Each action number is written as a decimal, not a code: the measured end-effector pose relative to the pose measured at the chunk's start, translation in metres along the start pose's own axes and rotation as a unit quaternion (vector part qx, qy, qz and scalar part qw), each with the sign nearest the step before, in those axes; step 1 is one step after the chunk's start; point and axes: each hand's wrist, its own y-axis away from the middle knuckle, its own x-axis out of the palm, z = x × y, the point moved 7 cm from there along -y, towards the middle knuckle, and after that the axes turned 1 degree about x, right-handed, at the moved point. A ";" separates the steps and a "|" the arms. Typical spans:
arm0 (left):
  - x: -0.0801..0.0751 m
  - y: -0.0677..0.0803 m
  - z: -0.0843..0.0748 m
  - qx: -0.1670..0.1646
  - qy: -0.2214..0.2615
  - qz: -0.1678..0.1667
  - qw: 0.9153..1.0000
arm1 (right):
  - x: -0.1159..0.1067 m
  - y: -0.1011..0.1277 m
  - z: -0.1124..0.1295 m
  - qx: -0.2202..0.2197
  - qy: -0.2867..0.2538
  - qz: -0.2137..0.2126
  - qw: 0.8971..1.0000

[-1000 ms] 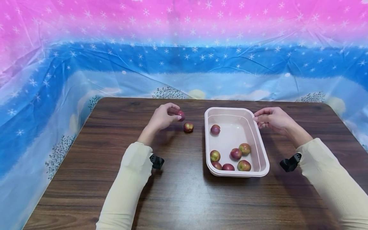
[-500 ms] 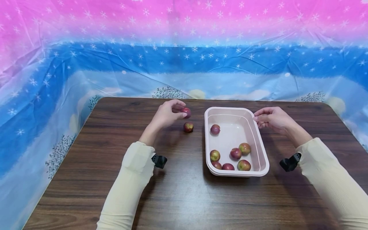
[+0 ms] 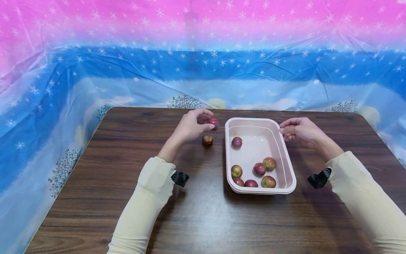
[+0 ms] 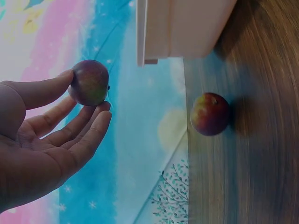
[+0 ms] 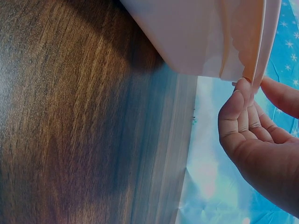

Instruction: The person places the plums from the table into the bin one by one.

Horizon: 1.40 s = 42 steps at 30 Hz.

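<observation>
Head | left hand [image 3: 190, 126] pinches fruit [image 3: 214, 123] | tub [image 3: 287, 165] rim partly hides right fingertips [image 3: 283, 129]

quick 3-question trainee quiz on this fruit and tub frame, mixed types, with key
1. True or false: the left hand holds a fruit above the table.
2. How many fruits lie inside the pink tub?
3. The right hand has its grip on: A) a fruit B) the tub's rim C) nothing

Key: 1 true; 2 six; 3 B
</observation>
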 end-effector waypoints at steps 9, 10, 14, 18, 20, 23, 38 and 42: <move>0.011 0.001 -0.012 0.017 -0.006 0.017 1.000 | 0.001 -0.001 0.000 0.000 -0.014 0.004 1.000; 0.012 0.001 -0.013 0.018 -0.006 0.018 1.000 | 0.001 -0.001 0.000 0.000 -0.013 0.004 1.000; 0.018 0.003 -0.018 0.024 -0.002 0.024 0.999 | 0.001 -0.001 0.000 0.000 -0.010 0.005 1.000; 0.024 0.005 -0.023 0.033 -0.003 0.032 0.999 | 0.001 0.000 0.001 -0.001 -0.006 0.002 1.000; 0.028 0.005 -0.025 0.039 -0.007 0.035 0.999 | 0.001 0.000 0.000 -0.001 -0.009 0.002 1.000; 0.034 0.006 -0.028 0.048 -0.008 0.042 0.998 | 0.001 0.000 0.000 -0.001 -0.009 0.000 1.000; 0.046 0.008 -0.030 0.057 -0.016 0.055 0.997 | 0.001 -0.001 -0.001 -0.002 -0.007 -0.001 1.000; 0.042 0.009 -0.028 0.059 -0.013 0.050 0.997 | 0.000 0.000 -0.001 -0.001 -0.002 0.000 1.000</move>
